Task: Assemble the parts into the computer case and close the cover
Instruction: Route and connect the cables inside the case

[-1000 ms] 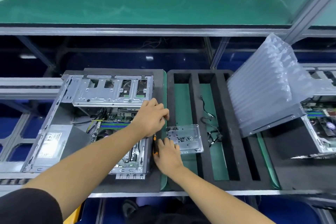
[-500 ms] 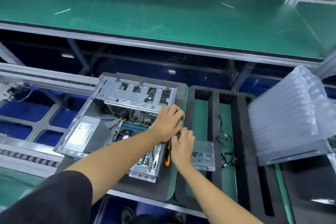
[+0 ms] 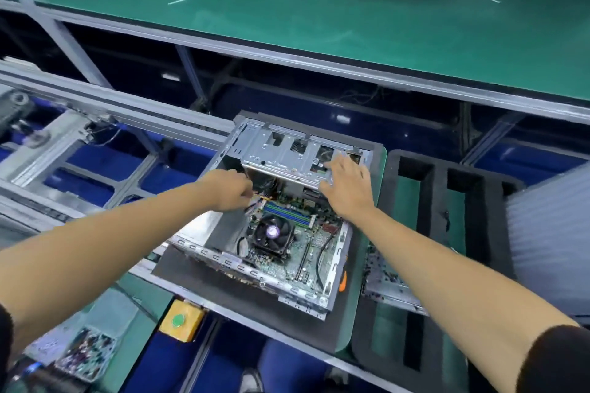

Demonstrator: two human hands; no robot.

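The open computer case (image 3: 204,234) lies on a black foam mat, showing its motherboard and the CPU fan (image 3: 271,233). My left hand (image 3: 230,190) reaches inside the case and pinches a bundle of yellow and white cables (image 3: 259,201) beside the blue memory slots. My right hand (image 3: 346,188) rests with spread fingers on the right end of the silver drive cage (image 3: 284,153). An orange-handled screwdriver (image 3: 342,281) lies beside the case's right wall, held by neither hand.
A clear screw box (image 3: 388,284) sits in the black foam tray (image 3: 437,182) to the right, partly under my forearm. Air-cushion packaging (image 3: 549,233) stands far right. A yellow button box (image 3: 180,322) and a small-parts bin (image 3: 86,357) are lower left. A green shelf (image 3: 319,16) overhangs behind.
My right hand left the screwdriver and moved up onto the drive cage. My left hand moved from the case's right edge into the case and took the cables. The view shifted left.
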